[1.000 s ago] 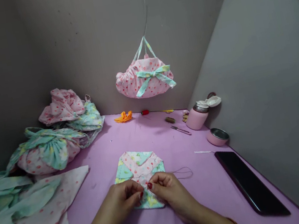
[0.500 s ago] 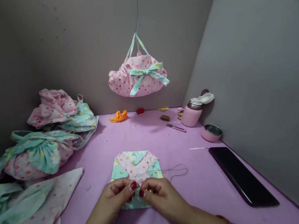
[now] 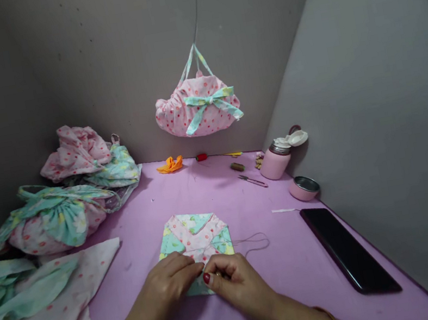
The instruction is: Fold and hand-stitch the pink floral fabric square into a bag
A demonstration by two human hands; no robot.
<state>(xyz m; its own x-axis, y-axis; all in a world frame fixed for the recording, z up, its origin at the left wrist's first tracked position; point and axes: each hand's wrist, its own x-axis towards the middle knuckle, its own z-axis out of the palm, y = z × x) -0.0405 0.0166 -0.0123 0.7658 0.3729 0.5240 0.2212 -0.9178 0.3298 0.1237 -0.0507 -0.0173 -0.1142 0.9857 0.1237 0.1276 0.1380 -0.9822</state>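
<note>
A flat patterned fabric piece (image 3: 199, 227), mint floral and pink dotted, lies on the table with its lower part behind my hands. My left hand (image 3: 169, 281) is over its lower left, back upward, fingers together and bent toward the right; the thumb is hidden. Against those fingertips, my right hand (image 3: 237, 277) pinches with thumb and forefinger. Whatever is between the fingers is too small to make out. A thin dark thread (image 3: 256, 243) crosses the fabric and loops out onto the table at the right.
Pink and mint cloth bundles (image 3: 58, 217) are heaped at the left. A dotted pouch (image 3: 198, 107) hangs ahead. Thread snips (image 3: 253, 180), a green spool (image 3: 237, 167), an orange cloth (image 3: 170, 165) and a pink flask (image 3: 275, 163) stand behind; a black phone (image 3: 349, 249) lies right.
My left hand has rolled over, so its back and the watch face now show and its thumb is hidden. My right hand has shifted slightly and keeps its pinch.
</note>
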